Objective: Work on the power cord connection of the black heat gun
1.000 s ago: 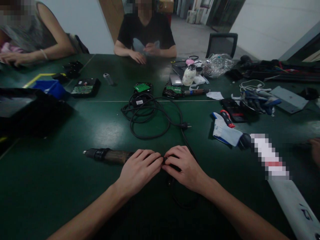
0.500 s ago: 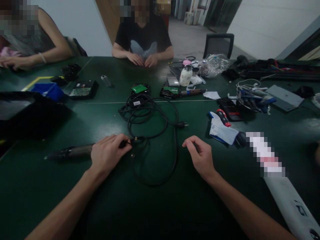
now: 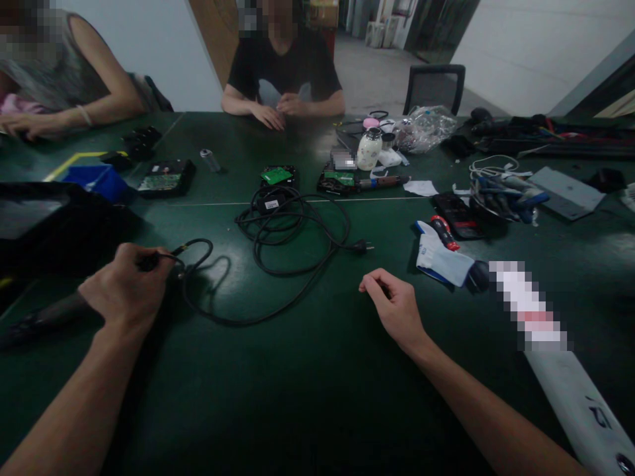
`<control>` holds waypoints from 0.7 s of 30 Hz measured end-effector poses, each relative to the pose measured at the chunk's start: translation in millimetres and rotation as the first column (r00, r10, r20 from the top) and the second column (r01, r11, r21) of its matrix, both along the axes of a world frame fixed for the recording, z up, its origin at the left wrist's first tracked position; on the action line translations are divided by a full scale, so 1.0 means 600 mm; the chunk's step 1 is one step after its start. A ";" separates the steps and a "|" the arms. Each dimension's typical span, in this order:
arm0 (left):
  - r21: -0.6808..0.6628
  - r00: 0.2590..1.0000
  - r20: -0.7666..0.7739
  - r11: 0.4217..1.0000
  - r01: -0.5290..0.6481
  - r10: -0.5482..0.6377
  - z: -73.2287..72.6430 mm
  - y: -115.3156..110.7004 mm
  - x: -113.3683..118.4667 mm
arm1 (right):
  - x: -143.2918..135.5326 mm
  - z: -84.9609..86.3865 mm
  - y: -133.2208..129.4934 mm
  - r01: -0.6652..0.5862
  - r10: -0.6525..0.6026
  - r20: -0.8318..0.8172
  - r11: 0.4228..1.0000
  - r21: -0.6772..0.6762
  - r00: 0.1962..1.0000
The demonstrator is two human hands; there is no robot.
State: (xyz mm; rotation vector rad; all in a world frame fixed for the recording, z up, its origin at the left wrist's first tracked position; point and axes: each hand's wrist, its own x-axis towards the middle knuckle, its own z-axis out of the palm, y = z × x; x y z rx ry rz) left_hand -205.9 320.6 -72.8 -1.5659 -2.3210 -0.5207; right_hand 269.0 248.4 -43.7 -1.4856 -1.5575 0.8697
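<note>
My left hand is closed around the rear end of a corded electric screwdriver, a dark cylindrical tool pointing to the left. Its black cable leaves the tool beside my thumb and curves across the table to a loose coil with a black power adapter and a two-pin plug. My right hand rests on the table right of the cable, its fingers curled and tips together, with nothing visible in them.
A white-and-blue glove, a red-and-black handle and a white bar lie to the right. Hard drives, a patterned bottle and a blue bin stand farther back. Two people sit across the green table.
My left hand has moved left with the electric screwdriver, drawing the cable's near loop along. My right hand has barely moved. The person opposite has raised one hand over the other.
</note>
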 end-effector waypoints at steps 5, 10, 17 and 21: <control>0.081 0.991 0.062 0.989 -0.121 0.116 -0.004 0.005 -0.050 | 0.001 -0.002 0.001 -0.015 0.015 -0.001 1.000 0.015 1.000; 0.037 0.995 -0.048 0.996 -0.085 0.086 0.003 0.013 -0.066 | 0.001 -0.002 0.002 -0.025 0.024 0.014 0.999 0.030 1.000; -0.291 0.982 -0.187 0.956 -0.023 -0.033 0.016 0.010 -0.042 | -0.002 0.001 0.002 -0.031 0.030 0.033 0.999 0.025 0.999; -0.366 0.980 -0.200 0.928 -0.071 -0.004 0.023 0.009 -0.044 | -0.003 0.003 0.000 -0.034 0.033 0.041 0.999 0.022 0.999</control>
